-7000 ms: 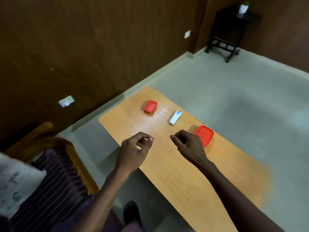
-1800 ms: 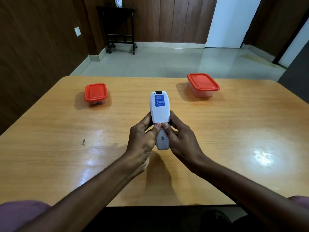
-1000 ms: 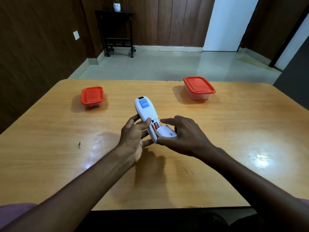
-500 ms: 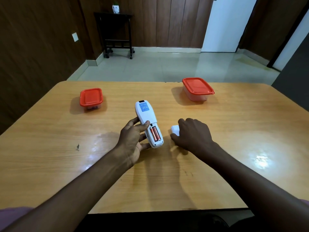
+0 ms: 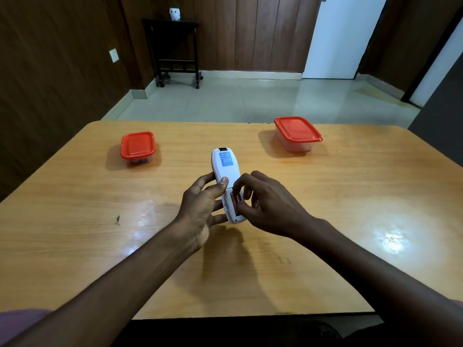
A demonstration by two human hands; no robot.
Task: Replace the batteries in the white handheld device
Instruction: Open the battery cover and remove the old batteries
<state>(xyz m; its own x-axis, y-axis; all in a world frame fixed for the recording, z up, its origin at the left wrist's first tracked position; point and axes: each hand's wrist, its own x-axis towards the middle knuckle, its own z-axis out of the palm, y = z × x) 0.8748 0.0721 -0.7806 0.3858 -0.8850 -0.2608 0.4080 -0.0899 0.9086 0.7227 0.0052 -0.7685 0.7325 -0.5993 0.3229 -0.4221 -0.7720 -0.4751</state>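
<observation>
Left hand point(image 5: 203, 206) grips white device point(image 5: 226, 176) back-up, steadying it so right hand point(image 5: 265, 204) fingertips can pinch the exposed orange batteries point(image 5: 235, 200).

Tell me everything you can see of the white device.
The device is a slim, white, glossy plastic handheld with rounded ends. A blue label with fine print sits near its far end, and a small dark window at the tip. It is held back-up above the table, pointing away. Its battery bay is uncovered, with orange batteries inside. The left hand grips its side, thumb on the back; the right hand has its fingertips at the batteries.
</observation>
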